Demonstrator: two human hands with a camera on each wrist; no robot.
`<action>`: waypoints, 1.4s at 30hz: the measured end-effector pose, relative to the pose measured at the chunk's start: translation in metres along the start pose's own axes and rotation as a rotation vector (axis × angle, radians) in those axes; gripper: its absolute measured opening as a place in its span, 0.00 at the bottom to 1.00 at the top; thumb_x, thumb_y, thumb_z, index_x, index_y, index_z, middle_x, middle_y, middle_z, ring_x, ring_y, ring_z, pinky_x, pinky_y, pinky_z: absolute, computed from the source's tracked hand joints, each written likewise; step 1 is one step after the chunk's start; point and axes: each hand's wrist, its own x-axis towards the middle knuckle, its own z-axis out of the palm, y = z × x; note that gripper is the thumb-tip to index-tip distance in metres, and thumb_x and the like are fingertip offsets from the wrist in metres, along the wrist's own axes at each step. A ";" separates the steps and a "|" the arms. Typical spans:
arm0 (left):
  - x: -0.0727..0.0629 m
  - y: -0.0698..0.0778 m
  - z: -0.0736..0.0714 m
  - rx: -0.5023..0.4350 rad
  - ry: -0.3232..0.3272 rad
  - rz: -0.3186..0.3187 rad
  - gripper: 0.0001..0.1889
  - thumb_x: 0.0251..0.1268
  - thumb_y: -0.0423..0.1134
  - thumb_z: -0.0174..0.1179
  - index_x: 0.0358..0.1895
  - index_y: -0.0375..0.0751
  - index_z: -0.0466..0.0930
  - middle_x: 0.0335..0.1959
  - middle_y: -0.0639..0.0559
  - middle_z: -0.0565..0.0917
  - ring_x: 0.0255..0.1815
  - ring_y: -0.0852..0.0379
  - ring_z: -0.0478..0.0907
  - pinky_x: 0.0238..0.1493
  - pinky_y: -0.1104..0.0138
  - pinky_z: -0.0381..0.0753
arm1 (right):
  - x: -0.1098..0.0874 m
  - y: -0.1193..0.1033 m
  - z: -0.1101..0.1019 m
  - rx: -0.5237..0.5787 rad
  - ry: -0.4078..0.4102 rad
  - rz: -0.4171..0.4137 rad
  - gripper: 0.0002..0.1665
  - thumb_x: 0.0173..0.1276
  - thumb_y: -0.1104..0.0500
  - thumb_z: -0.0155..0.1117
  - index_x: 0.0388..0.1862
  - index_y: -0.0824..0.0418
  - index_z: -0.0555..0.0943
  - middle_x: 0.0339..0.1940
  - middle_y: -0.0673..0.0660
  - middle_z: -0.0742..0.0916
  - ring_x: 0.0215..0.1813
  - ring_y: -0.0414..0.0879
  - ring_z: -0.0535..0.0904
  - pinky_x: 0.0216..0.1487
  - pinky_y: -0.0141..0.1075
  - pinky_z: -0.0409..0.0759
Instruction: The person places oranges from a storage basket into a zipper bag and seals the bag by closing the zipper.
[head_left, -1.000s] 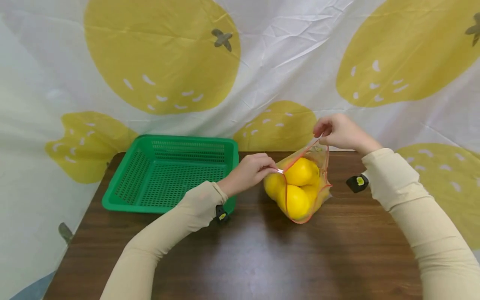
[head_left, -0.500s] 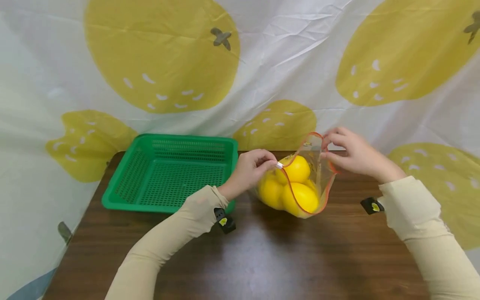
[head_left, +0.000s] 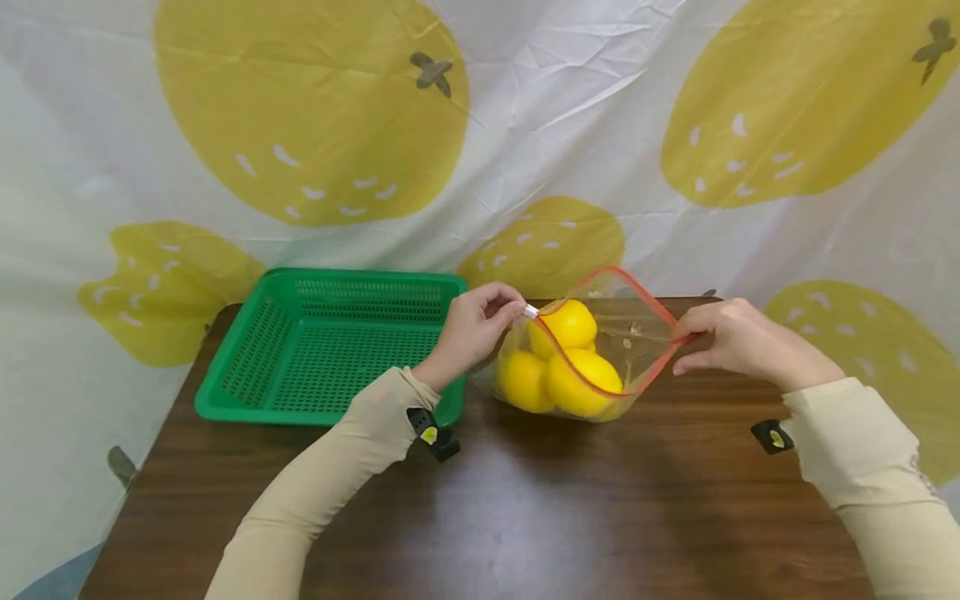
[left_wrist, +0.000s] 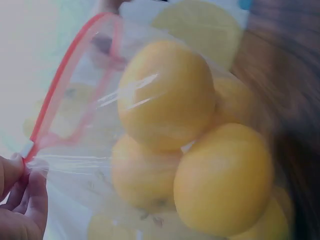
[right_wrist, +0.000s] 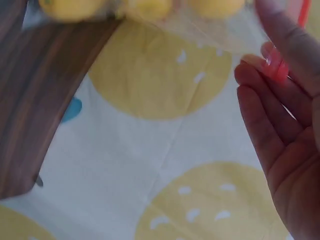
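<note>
A clear zip bag (head_left: 626, 337) with an orange-red zip edge leans back on the table, its mouth spread wide. Several smooth yellow fruits (head_left: 585, 383) lie bunched in its lower part; the left wrist view shows these fruits (left_wrist: 165, 95) through the plastic. My left hand (head_left: 468, 333) pinches the mouth's left end at the white slider (head_left: 531, 312). At the opposite corner of the mouth, my right hand (head_left: 738, 346) pinches the red edge between thumb and fingers. In the right wrist view, that hand (right_wrist: 295, 110) has the red strip at its fingertips.
A green perforated plastic basket (head_left: 330, 358) stands left of the bag, partly behind my left forearm, with nothing in it. Under everything is a dark brown wooden table (head_left: 495, 517). A white curtain (head_left: 525, 100) with yellow fruit prints hangs right behind the table's far edge.
My right hand has moved right and toward me from the mouth's far edge to its right corner. The bag's mouth is spread wider. My left hand has shifted slightly left, still at the slider.
</note>
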 end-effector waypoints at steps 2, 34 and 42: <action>0.002 0.003 -0.006 -0.014 0.024 -0.001 0.06 0.61 0.32 0.57 0.34 0.30 0.79 0.26 0.40 0.81 0.24 0.51 0.76 0.27 0.72 0.76 | 0.002 0.005 -0.008 -0.008 0.009 0.035 0.16 0.30 0.64 0.79 0.20 0.53 0.81 0.20 0.43 0.82 0.21 0.28 0.74 0.22 0.20 0.72; 0.000 -0.013 -0.001 0.087 0.047 -0.101 0.07 0.63 0.36 0.56 0.35 0.35 0.79 0.30 0.45 0.81 0.31 0.55 0.76 0.34 0.72 0.74 | 0.115 -0.055 0.006 0.052 -0.140 0.107 0.10 0.59 0.65 0.62 0.40 0.66 0.82 0.36 0.58 0.85 0.36 0.48 0.80 0.37 0.42 0.78; 0.000 -0.013 0.000 0.076 0.054 -0.092 0.06 0.62 0.35 0.56 0.35 0.34 0.79 0.30 0.44 0.81 0.30 0.55 0.76 0.31 0.74 0.74 | 0.159 -0.073 0.046 -0.008 -0.341 0.151 0.08 0.63 0.62 0.60 0.25 0.62 0.80 0.21 0.52 0.79 0.24 0.43 0.70 0.28 0.32 0.71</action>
